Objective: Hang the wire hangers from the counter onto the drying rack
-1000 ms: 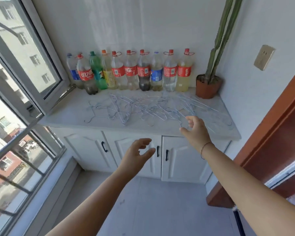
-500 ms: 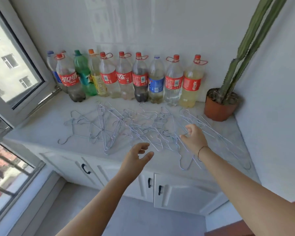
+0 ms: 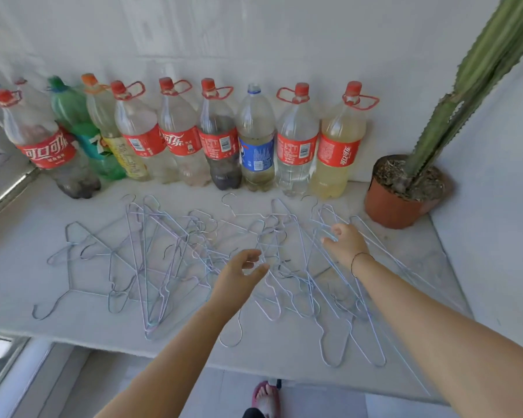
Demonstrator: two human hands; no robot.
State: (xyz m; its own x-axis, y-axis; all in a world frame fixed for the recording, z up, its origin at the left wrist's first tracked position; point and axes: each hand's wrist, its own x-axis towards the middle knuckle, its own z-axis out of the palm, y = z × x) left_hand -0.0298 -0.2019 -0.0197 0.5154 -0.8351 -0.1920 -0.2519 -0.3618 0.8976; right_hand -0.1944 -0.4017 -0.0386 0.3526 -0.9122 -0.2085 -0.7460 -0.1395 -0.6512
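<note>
Several pale blue and grey wire hangers (image 3: 151, 267) lie tangled across the white counter (image 3: 18, 267). My left hand (image 3: 239, 277) hovers over the middle of the pile, fingers curled apart, holding nothing. My right hand (image 3: 346, 244) reaches over the right part of the pile, its fingertips at the wires of a hanger (image 3: 323, 227) near the back; I cannot tell whether it grips one. No drying rack is in view.
A row of several plastic bottles (image 3: 218, 140) lines the back wall. A potted cactus (image 3: 405, 191) stands at the back right corner. A window frame (image 3: 0, 191) borders the counter's left end. My sandalled foot (image 3: 264, 399) shows on the floor below.
I have stepped closer to the counter, so it fills the view. Both hands have moved forward over the hanger pile, the right one reaching the wires.
</note>
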